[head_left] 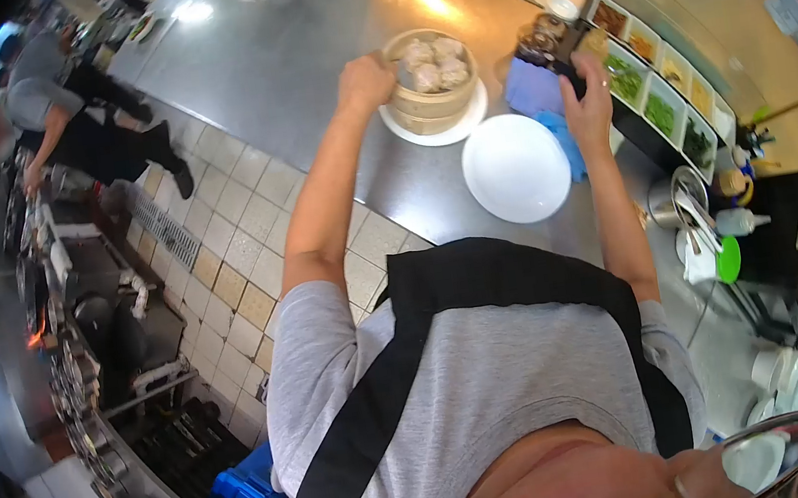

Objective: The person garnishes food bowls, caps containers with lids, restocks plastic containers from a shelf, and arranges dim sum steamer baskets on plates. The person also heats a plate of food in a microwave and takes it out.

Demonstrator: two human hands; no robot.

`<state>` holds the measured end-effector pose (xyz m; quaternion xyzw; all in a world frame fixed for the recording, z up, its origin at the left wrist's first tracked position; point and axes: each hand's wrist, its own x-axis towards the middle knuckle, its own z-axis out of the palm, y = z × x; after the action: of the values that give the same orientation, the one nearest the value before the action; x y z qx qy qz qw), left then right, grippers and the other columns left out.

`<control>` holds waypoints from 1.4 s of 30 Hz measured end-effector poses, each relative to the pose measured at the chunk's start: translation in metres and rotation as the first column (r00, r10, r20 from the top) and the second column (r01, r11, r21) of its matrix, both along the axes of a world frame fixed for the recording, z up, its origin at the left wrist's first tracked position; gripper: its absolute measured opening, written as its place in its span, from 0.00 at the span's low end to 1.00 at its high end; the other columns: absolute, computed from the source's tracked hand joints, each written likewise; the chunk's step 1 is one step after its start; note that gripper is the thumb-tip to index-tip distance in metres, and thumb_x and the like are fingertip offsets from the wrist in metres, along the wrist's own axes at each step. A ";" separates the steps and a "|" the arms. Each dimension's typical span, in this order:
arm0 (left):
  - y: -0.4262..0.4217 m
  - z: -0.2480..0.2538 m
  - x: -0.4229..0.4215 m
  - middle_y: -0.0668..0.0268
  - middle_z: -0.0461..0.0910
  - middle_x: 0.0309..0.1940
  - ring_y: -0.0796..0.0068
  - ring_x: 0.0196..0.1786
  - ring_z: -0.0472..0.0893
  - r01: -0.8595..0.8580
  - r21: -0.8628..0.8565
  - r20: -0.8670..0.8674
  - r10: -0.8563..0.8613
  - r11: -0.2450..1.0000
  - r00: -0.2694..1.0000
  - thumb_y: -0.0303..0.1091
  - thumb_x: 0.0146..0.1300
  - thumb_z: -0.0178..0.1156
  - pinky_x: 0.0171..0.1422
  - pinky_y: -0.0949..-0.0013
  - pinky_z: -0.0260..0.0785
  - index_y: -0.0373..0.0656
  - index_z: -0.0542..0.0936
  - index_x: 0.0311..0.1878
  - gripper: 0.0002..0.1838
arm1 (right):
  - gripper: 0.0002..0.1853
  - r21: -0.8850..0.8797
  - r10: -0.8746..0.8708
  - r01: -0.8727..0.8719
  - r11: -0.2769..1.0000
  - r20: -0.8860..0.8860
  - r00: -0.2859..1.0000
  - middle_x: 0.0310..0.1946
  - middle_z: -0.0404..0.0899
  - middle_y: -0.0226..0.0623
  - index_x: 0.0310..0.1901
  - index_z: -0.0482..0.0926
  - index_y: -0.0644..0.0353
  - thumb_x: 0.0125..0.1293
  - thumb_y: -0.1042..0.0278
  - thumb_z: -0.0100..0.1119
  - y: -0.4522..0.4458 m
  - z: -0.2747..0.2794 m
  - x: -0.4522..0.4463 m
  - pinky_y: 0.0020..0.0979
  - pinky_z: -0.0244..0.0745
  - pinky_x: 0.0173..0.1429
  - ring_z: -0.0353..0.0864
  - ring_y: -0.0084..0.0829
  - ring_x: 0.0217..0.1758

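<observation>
A round bamboo steamer (431, 109) with several pleated dumplings (435, 64) inside stands on a white plate (475, 126). My left hand (367, 82) is closed on the steamer's left rim. To the right, my right hand (590, 105) is raised near the seasoning trays, thumb and fingers apart in a curve. Something dark shows between them; I cannot tell whether the hand touches it. A bare white plate (517, 169) lies closer to me, beside my right forearm. Purple cloth (533, 85) and blue cloth (561, 139) lie between the plates and that hand.
A row of topping trays (661, 115) lines the right side of the steel counter (298, 91). A metal pot (667, 204) with utensils and a green-rimmed container (727, 259) stand nearer. Across the tiled floor (240, 225), another person (64, 117) works by the stoves.
</observation>
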<state>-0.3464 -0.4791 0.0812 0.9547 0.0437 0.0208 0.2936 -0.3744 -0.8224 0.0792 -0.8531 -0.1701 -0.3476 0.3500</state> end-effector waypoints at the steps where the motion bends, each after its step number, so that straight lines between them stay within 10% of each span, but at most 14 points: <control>1: 0.002 -0.009 0.002 0.52 0.81 0.28 0.57 0.35 0.82 -0.006 0.000 0.021 0.006 1.000 1.000 0.46 0.60 0.49 0.45 0.59 0.73 0.39 0.81 0.42 0.21 | 0.23 -0.003 0.068 -0.069 0.998 -0.119 0.991 0.51 0.71 0.50 0.55 0.70 0.61 0.57 0.69 0.62 0.011 -0.003 -0.006 0.36 0.69 0.55 0.72 0.44 0.53; 4: 0.016 -0.012 -0.001 0.53 0.82 0.27 0.61 0.31 0.84 -0.056 -0.268 -0.037 0.047 0.962 0.998 0.60 0.62 0.45 0.41 0.60 0.74 0.38 0.80 0.47 0.32 | 0.24 0.141 0.269 -0.231 0.963 -0.405 0.874 0.53 0.71 0.48 0.58 0.68 0.60 0.61 0.68 0.60 0.048 -0.033 -0.003 0.34 0.69 0.53 0.73 0.36 0.52; 6: 0.022 -0.031 -0.004 0.44 0.77 0.48 0.54 0.55 0.76 -0.017 -0.336 0.088 0.049 0.942 0.995 0.62 0.66 0.38 0.62 0.62 0.65 0.37 0.76 0.54 0.36 | 0.26 0.347 0.419 -0.298 0.890 -0.357 0.835 0.56 0.70 0.39 0.63 0.65 0.57 0.67 0.55 0.53 0.072 -0.063 0.017 0.30 0.66 0.56 0.71 0.28 0.54; 11: -0.001 -0.022 -0.029 0.57 0.63 0.66 0.54 0.65 0.66 -0.032 -0.829 -0.129 -0.134 0.559 0.983 0.69 0.64 0.33 0.64 0.48 0.61 0.50 0.59 0.70 0.40 | 0.33 0.677 0.595 0.038 0.735 -0.671 0.443 0.60 0.67 0.32 0.66 0.62 0.50 0.64 0.40 0.49 0.116 -0.046 0.038 0.33 0.61 0.58 0.66 0.27 0.60; 17: -0.008 0.019 -0.066 0.58 0.62 0.67 0.65 0.67 0.62 -0.120 -0.768 -0.195 -0.052 0.629 0.979 0.56 0.71 0.32 0.70 0.64 0.52 0.46 0.58 0.70 0.32 | 0.35 0.843 0.758 0.061 0.534 -0.509 0.408 0.65 0.61 0.29 0.67 0.59 0.50 0.65 0.40 0.49 0.118 -0.069 0.028 0.35 0.51 0.64 0.58 0.28 0.66; 20: -0.004 -0.014 -0.057 0.57 0.60 0.67 0.54 0.67 0.62 -0.064 -0.757 -0.145 -0.071 0.650 0.987 0.71 0.62 0.30 0.60 0.43 0.63 0.58 0.56 0.71 0.40 | 0.37 0.886 0.793 0.045 0.461 -0.434 0.427 0.70 0.55 0.30 0.69 0.54 0.56 0.66 0.42 0.48 0.117 -0.077 0.022 0.36 0.46 0.69 0.50 0.28 0.72; 24: -0.005 -0.046 -0.052 0.58 0.54 0.70 0.55 0.71 0.54 -0.050 -0.745 -0.094 -0.030 0.666 0.995 0.73 0.61 0.30 0.62 0.43 0.61 0.58 0.52 0.72 0.41 | 0.33 0.922 0.837 0.022 0.388 -0.362 0.410 0.68 0.58 0.31 0.69 0.55 0.56 0.69 0.47 0.47 0.119 -0.076 0.017 0.34 0.49 0.70 0.56 0.28 0.70; 28: 0.002 -0.068 -0.056 0.60 0.48 0.72 0.58 0.74 0.46 0.122 -0.757 0.079 -0.096 0.642 0.992 0.74 0.61 0.30 0.64 0.46 0.60 0.57 0.48 0.73 0.43 | 0.33 0.910 0.854 -0.071 0.408 -0.353 0.382 0.68 0.58 0.36 0.68 0.56 0.60 0.69 0.47 0.46 0.120 -0.077 0.029 0.39 0.47 0.73 0.53 0.31 0.72; 35: 0.006 -0.038 -0.077 0.59 0.54 0.70 0.61 0.71 0.55 -0.212 -0.799 -0.279 -0.035 0.563 0.960 0.73 0.61 0.33 0.68 0.54 0.56 0.49 0.57 0.70 0.44 | 0.34 0.740 0.661 0.101 0.665 -0.646 0.381 0.66 0.62 0.33 0.68 0.59 0.55 0.68 0.40 0.43 0.123 -0.048 0.017 0.39 0.55 0.66 0.58 0.32 0.68; 42: -0.004 -0.052 -0.081 0.58 0.59 0.68 0.61 0.69 0.60 -0.199 -0.901 -0.214 0.004 0.386 0.977 0.67 0.65 0.35 0.71 0.54 0.51 0.43 0.61 0.68 0.40 | 0.31 0.803 0.700 0.133 0.581 -0.576 0.422 0.64 0.62 0.32 0.66 0.60 0.53 0.69 0.42 0.42 0.131 -0.060 0.011 0.42 0.57 0.65 0.57 0.31 0.69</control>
<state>-0.4277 -0.4836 0.0294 0.6276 0.1322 -0.0733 0.7637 -0.3629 -0.6916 0.0193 -0.6223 0.0303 0.1700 0.7635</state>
